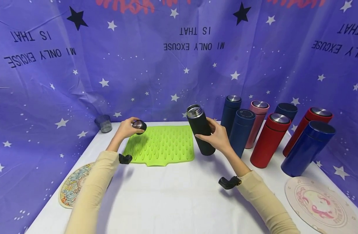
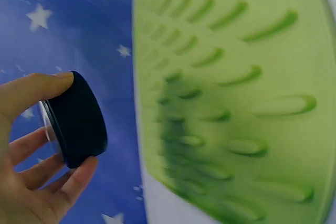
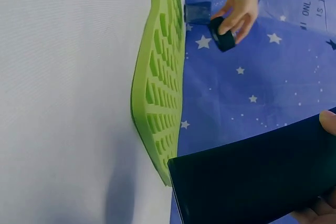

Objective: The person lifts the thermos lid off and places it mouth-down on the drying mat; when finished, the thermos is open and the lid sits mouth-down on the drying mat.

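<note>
My left hand (image 1: 128, 127) pinches a black bottle lid (image 1: 139, 126) with a silvery top, above the left part of a green ridged mat (image 1: 164, 144). In the left wrist view the lid (image 2: 79, 121) sits between thumb and fingertips, its shadow falling on the mat. My right hand (image 1: 215, 136) grips a black thermos bottle (image 1: 203, 135) around its side, near the mat's right edge. The bottle has no lid on, so its steel threaded mouth shows, and it tilts slightly to the left. In the right wrist view the bottle's base (image 3: 184, 195) hangs close beside the mat.
Several capped thermos bottles stand at right, among them a red one (image 1: 270, 141), a pink one (image 1: 257, 125) and a blue one (image 1: 307, 149). A dark clear cup (image 1: 104, 123) stands back left. Round mats lie front right (image 1: 322, 203) and left (image 1: 72, 187). A purple star curtain (image 1: 155, 81) hangs behind.
</note>
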The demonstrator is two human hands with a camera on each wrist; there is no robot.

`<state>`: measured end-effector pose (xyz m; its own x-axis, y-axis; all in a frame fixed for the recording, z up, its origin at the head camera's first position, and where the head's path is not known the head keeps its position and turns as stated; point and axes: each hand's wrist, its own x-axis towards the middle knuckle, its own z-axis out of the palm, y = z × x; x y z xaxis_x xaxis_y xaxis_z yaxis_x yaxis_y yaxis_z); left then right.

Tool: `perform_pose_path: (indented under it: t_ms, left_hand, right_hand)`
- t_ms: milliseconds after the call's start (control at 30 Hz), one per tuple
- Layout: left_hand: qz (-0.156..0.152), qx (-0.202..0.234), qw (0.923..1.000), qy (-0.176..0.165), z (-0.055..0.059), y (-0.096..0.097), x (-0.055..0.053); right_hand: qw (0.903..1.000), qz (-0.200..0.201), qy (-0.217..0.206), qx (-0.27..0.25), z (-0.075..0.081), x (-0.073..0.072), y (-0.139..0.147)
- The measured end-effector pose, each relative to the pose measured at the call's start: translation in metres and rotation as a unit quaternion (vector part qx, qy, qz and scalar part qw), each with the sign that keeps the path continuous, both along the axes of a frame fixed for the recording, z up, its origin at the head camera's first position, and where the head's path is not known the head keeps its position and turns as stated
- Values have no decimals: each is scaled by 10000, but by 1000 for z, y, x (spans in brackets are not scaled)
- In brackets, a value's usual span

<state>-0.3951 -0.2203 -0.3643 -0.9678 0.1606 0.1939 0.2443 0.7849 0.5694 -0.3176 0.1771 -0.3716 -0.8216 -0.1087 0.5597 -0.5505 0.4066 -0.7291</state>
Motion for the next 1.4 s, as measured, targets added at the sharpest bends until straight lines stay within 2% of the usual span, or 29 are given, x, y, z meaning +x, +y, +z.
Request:
perform_pose_path:
  t_ms: [200,333,567,667,767,967,1100,1267,1400]
  left_hand:
    - [299,5,9993,-202,-21,-2,-20]
    - [468,67,9985,-289,-30,-2,-30]
    - [615,-112,9976,-308,-33,1,-39]
    - [691,-231,9970,-255,-37,3,-44]
    - [783,-277,9960,-338,-42,6,-46]
    - [861,-392,9950,-322,-50,6,-47]
    - [763,-365,9962,-227,-52,3,-46]
    - [575,-397,9972,-255,-47,0,-41]
    - [498,-249,9982,-218,-36,0,-31]
  right_hand:
    - [9998,-8,-103,-191,-4,-7,-2]
    - [9993,27,-115,-355,-7,-11,-4]
    - [9991,-40,-158,-398,16,13,-16]
    - [9992,-79,-115,-366,17,13,-17]
    - [9992,-86,-123,-372,17,13,-18]
    - [9991,-68,-200,-376,16,14,-19]
    - [9986,-63,-223,-467,15,11,-19]
    - [9975,-72,-258,-648,-2,-11,-12]
    - [9966,-282,-275,-727,-11,-25,-6]
